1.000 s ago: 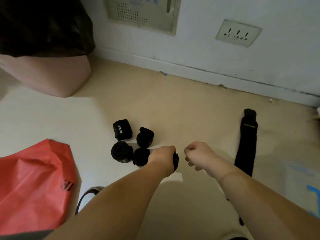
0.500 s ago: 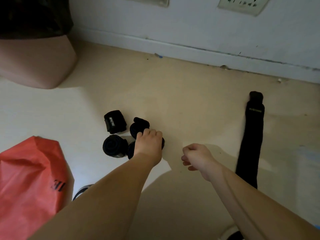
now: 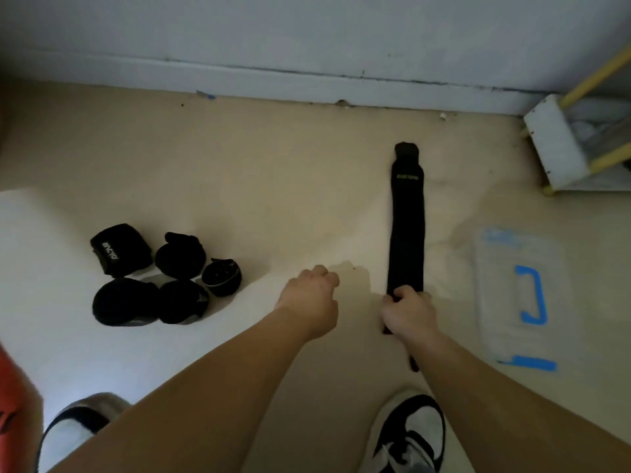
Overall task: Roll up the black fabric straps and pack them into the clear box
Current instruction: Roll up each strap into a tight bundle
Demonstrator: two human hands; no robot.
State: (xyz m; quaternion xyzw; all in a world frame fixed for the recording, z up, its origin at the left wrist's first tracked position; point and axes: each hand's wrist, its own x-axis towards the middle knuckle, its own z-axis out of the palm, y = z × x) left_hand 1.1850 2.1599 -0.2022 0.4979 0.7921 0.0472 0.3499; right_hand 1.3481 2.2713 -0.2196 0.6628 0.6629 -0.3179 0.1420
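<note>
Evidently five rolled black fabric straps (image 3: 177,257) are heaped on the beige floor (image 3: 239,165), and none is seen in the clear plastic box (image 3: 522,295) at right. One long flat black strap (image 3: 406,227) is gripped at its near end by the right hand (image 3: 408,310); nothing is held by the curled left hand (image 3: 309,297).

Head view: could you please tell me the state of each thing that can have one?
Long strap: unrolled, flat on floor, near end gripped.
Rolled straps: five, rolled, clustered on floor.
Clear box: on floor; lid state unclear.
Left hand: fingers curled, holding nothing.
Right hand: grips the unrolled strap.
</note>
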